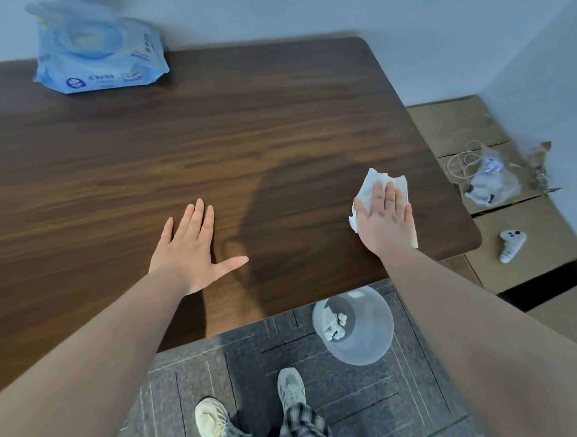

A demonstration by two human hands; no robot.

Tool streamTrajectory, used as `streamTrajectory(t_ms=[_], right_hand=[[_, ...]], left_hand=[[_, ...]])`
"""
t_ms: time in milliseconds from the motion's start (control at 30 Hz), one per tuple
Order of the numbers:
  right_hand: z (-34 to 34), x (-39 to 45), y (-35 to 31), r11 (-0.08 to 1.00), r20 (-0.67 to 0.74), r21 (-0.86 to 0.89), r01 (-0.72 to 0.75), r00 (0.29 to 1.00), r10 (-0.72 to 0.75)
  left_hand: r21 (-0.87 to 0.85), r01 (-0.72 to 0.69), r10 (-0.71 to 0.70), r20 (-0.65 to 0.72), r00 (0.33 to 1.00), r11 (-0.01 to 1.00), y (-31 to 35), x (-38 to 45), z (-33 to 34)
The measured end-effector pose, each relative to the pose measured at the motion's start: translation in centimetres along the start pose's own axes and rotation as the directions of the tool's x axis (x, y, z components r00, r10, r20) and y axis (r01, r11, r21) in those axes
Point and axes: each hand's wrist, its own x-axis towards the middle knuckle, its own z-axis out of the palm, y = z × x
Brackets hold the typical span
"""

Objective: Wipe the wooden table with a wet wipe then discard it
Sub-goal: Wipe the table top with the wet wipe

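- The right hand [387, 219] lies flat, fingers together, pressing the wet wipe [374, 186] against the wooden table [212, 129]. It is a palm-down press, not a pinch, so the whole sheet can drag across the surface.
- The wipe is spread under the palm, with its white edges showing past the fingertips and the thumb side. It sits near the table's right edge, close to the front right corner.
- The left hand [191, 246] rests open on the table, fingers spread and holding nothing, near the front edge. It looks placed there to steady the body while the other arm sweeps.
- The wipe packet [98, 51] stands at the table's far left, well clear of the wiping path.
- The bin [353, 327] sits on the floor just below the table's front edge, almost under the right arm, with crumpled white scraps already in it. That seems chosen so the used sheet can drop with a short reach.
- Wiping appears under way; discarding is not yet done.
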Motion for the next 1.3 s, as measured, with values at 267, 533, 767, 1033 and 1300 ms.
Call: streamTrajectory(t_ms=[267,533,767,1033,1300], right_hand=[[1.4,-5.5,-3.8,0.999,0.042,-0.025,0.022,0.999,-0.021],[3.4,-10.6,-15.2,0.968,0.079,-0.06,0.243,0.968,-0.238],[6.3,-17.2,-30.2,0.818,0.129,-0.088,0.569,0.82,-0.557],[10.3,-25.7,-46.1,0.586,0.202,-0.062,0.808,0.585,-0.785],[12.1,-30.3,-54.0,0.443,0.162,-0.072,0.894,0.448,-0.879]], left_hand=[[-0.079,0.0,-0.001,-0.006,1.0,0.997,-2.6,-2.8,0.2],[-0.142,0.262,-0.262,0.019,0.965,0.955,-14.2,-11.2,2.0],[-0.138,0.51,-0.5,0.101,0.86,0.849,-25.6,-20.0,5.3],[-0.23,0.587,-0.579,0.105,0.808,0.777,-32.1,-24.6,9.0],[-0.306,0.579,-0.604,0.014,0.797,0.756,-32.1,-24.8,9.9]])
